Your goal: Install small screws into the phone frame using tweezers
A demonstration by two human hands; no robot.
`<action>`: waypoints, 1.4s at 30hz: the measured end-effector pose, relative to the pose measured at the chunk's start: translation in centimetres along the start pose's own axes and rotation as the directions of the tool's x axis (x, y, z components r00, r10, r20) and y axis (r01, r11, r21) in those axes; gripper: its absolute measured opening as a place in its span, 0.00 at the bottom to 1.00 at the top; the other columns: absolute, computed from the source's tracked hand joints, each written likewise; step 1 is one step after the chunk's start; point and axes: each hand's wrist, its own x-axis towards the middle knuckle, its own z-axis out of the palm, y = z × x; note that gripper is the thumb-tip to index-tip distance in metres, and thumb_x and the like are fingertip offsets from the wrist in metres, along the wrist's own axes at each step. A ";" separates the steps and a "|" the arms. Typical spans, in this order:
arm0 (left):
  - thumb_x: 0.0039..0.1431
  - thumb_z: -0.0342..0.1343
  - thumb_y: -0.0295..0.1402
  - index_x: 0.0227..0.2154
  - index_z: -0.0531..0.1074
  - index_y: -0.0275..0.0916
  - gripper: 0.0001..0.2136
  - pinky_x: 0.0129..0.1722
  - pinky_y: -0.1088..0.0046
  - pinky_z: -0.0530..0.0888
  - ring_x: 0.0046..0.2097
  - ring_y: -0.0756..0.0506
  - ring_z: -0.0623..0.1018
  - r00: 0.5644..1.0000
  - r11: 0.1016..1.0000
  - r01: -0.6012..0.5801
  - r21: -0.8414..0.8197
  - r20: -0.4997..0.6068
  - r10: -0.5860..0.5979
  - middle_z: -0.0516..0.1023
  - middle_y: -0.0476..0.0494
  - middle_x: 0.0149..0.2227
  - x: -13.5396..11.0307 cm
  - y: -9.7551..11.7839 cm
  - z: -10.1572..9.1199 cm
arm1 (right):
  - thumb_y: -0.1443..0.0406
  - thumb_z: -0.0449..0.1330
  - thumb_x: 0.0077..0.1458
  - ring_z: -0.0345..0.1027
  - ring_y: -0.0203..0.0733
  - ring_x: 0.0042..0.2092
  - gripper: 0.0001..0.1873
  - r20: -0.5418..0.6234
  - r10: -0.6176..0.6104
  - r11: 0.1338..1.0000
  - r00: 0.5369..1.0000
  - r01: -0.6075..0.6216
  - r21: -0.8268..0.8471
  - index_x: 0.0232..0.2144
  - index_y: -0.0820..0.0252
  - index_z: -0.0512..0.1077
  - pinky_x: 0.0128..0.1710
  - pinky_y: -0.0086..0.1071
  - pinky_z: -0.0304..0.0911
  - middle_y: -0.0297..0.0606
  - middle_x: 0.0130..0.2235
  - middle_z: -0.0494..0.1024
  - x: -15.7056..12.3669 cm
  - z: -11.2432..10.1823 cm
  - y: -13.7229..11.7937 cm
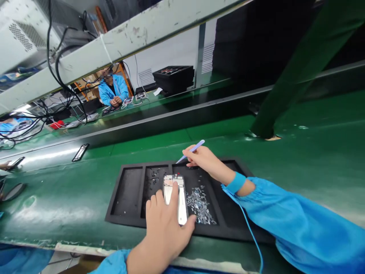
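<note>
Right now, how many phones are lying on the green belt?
3, and more may be hidden: one phone under the left hand in the black foam tray, one dark phone near the far side, another at the left edge.

Phone frame (182, 201) on foam tray (159, 163) — small parts (199, 205) in compartment right of it.

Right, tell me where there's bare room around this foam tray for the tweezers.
The leftmost compartment of the foam tray has most room, beside the speckled second compartment. Green bench mat is open left of the tray. Crowded: the middle, where the left hand holds the phone frame by the heap of small parts, under the right hand's tweezers.
</note>
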 end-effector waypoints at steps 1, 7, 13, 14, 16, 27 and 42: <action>0.56 0.62 0.48 0.69 0.57 0.43 0.40 0.41 0.58 0.70 0.41 0.36 0.72 0.999 0.999 0.036 0.012 -0.009 -0.036 0.70 0.34 0.45 -0.1 0.6 0.1 | 0.51 0.69 0.47 0.67 0.37 0.28 0.21 0.075 -0.003 1.000 0.997 0.006 -0.029 0.30 0.62 0.70 0.32 0.34 0.74 0.33 0.25 0.69 -0.2 -0.5 -0.2; 0.59 0.56 0.43 0.71 0.51 0.34 0.39 0.42 0.60 0.71 0.41 0.36 0.75 0.984 0.983 0.178 0.036 0.014 -0.178 0.71 0.36 0.42 1.4 -0.3 -1.6 | 0.47 0.71 0.45 0.67 0.36 0.25 0.26 0.450 -0.020 0.972 0.893 0.122 -0.199 0.29 0.66 0.74 0.27 0.30 0.65 0.36 0.26 0.75 -1.6 -3.6 -1.1; 0.66 0.52 0.46 0.71 0.48 0.37 0.36 0.48 0.60 0.71 0.48 0.33 0.76 0.959 0.950 0.282 0.132 -0.004 -0.284 0.74 0.31 0.46 10.0 -4.7 -3.0 | 0.50 0.64 0.55 0.66 0.38 0.26 0.21 0.538 -0.086 0.907 0.838 0.290 -0.305 0.29 0.64 0.74 0.27 0.30 0.60 0.35 0.23 0.74 -1.8 -4.0 -0.7; 0.67 0.52 0.46 0.71 0.48 0.36 0.36 0.48 0.60 0.71 0.49 0.33 0.76 0.954 0.945 0.298 0.137 -0.006 -0.300 0.74 0.30 0.47 12.2 -5.4 -2.6 | 0.51 0.63 0.56 0.67 0.39 0.27 0.20 0.532 -0.111 0.891 0.840 0.322 -0.322 0.29 0.63 0.74 0.29 0.31 0.61 0.35 0.24 0.75 -2.0 -3.8 -0.8; 0.68 0.51 0.47 0.71 0.48 0.35 0.35 0.49 0.58 0.72 0.51 0.33 0.76 0.943 0.933 0.332 0.139 -0.006 -0.334 0.73 0.30 0.48 16.5 -6.6 -1.5 | 0.53 0.62 0.58 0.70 0.41 0.30 0.17 0.505 -0.162 0.854 0.848 0.377 -0.358 0.31 0.62 0.75 0.33 0.33 0.63 0.36 0.27 0.78 -3.0 -3.7 -0.9; 0.70 0.55 0.46 0.64 0.60 0.38 0.26 0.55 0.52 0.72 0.56 0.37 0.71 0.916 0.907 0.397 0.143 0.005 -0.402 0.66 0.35 0.58 28.0 -10.7 6.7 | 0.67 0.55 0.68 0.75 0.44 0.35 0.08 0.551 -0.552 0.419 0.626 0.780 -0.465 0.43 0.60 0.75 0.34 0.36 0.72 0.41 0.36 0.80 -9.3 -6.1 1.4; 0.72 0.45 0.54 0.60 0.65 0.37 0.27 0.55 0.53 0.71 0.55 0.38 0.72 0.908 0.896 0.418 0.150 -0.042 -0.416 0.69 0.35 0.55 30.0 -17.1 5.1 | 0.72 0.54 0.68 0.75 0.44 0.34 0.09 0.569 -0.595 0.317 0.568 0.816 -0.483 0.45 0.58 0.72 0.33 0.36 0.73 0.40 0.36 0.80 -9.5 -5.3 1.0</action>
